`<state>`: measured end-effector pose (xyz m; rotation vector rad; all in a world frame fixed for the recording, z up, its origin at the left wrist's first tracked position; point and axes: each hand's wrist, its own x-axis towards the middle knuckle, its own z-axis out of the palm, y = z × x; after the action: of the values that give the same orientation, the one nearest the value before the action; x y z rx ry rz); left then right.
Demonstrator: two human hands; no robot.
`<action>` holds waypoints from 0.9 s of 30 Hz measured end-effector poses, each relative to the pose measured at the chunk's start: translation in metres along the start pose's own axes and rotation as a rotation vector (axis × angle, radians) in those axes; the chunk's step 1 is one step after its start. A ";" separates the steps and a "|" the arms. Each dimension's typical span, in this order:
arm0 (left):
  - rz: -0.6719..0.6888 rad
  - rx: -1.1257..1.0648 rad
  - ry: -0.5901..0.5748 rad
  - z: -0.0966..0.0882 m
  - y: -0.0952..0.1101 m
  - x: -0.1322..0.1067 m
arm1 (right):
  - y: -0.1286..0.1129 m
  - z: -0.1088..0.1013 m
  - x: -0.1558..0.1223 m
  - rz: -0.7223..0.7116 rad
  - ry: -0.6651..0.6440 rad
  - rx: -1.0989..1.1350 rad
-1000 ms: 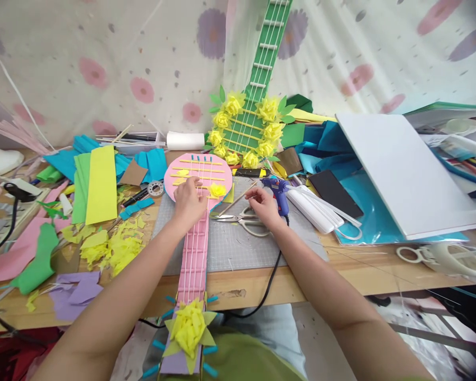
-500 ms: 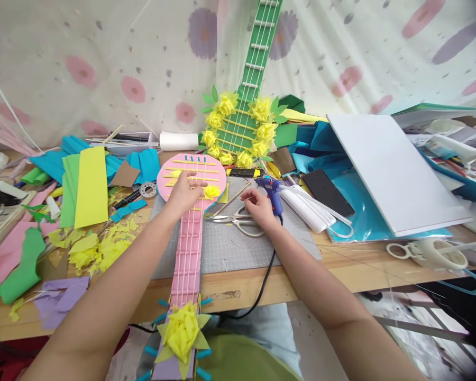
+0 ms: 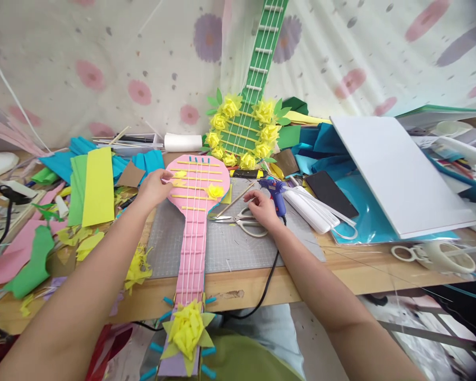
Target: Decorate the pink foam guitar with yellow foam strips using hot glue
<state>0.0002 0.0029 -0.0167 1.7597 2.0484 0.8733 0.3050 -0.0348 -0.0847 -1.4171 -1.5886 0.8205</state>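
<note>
A pink toy guitar [image 3: 194, 233] of craft paper lies with its round body on the cutting mat and its neck pointing at me. It has white strings, yellow strips and a small yellow flower [image 3: 214, 192]. A larger yellow paper flower [image 3: 187, 330] covers the head end. At the left rim of the body is my left hand [image 3: 155, 188], thumb and forefinger apart, near small yellow paper pieces [image 3: 179, 174]. My right hand [image 3: 262, 209] hovers or rests by the scissors [image 3: 252, 226], fingers loosely curled with nothing visible in them. Beside it lies a blue glue gun [image 3: 276, 194].
Behind stands a green paper guitar [image 3: 240, 137] ringed with yellow flowers. Paper scraps [image 3: 98, 185] cover the left of the table. A white board [image 3: 396, 174], glue sticks [image 3: 311, 211] and tape [image 3: 446, 256] lie to the right. The glue gun's cord [image 3: 267, 280] hangs over the front edge.
My left hand has moved left, from over the middle of the pink body to its left rim. My right hand stays by the scissors. The view has shifted slightly.
</note>
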 end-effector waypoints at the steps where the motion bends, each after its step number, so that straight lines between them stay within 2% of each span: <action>1: 0.003 0.045 0.001 -0.001 -0.002 0.001 | 0.000 -0.001 0.000 -0.008 -0.005 0.000; 4: 0.018 0.116 0.000 0.000 -0.002 0.004 | 0.001 -0.003 0.000 -0.007 -0.016 0.019; 9: -0.049 0.244 -0.001 0.010 0.004 0.006 | 0.003 -0.006 0.002 0.033 0.005 0.030; 11: -0.062 0.245 -0.002 0.014 0.004 0.008 | 0.003 -0.011 0.003 -0.002 -0.036 0.015; 13: -0.103 0.203 -0.019 0.018 0.002 0.010 | 0.000 -0.022 0.002 -0.064 -0.161 -0.003; 15: -0.160 0.141 -0.047 0.020 0.001 0.011 | -0.006 -0.037 0.000 -0.093 -0.346 0.001; 18: -0.172 0.053 -0.043 0.021 -0.001 0.009 | -0.016 -0.066 -0.006 0.006 -0.593 0.043; 20: -0.132 -0.024 -0.006 0.022 -0.003 0.008 | -0.019 -0.085 -0.010 0.078 -0.661 0.026; 22: -0.093 -0.113 0.027 0.024 -0.005 0.006 | -0.020 -0.100 -0.013 0.137 -0.675 -0.021; 24: -0.075 -0.198 0.054 0.025 -0.006 0.005 | -0.019 -0.110 -0.016 0.185 -0.625 -0.154; 27: -0.100 -0.331 0.068 0.027 0.000 0.000 | -0.015 -0.116 -0.016 0.195 -0.417 -0.450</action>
<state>0.0155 0.0097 -0.0374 1.4579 1.8820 1.1773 0.4029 -0.0593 -0.0227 -1.8270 -2.0698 0.9577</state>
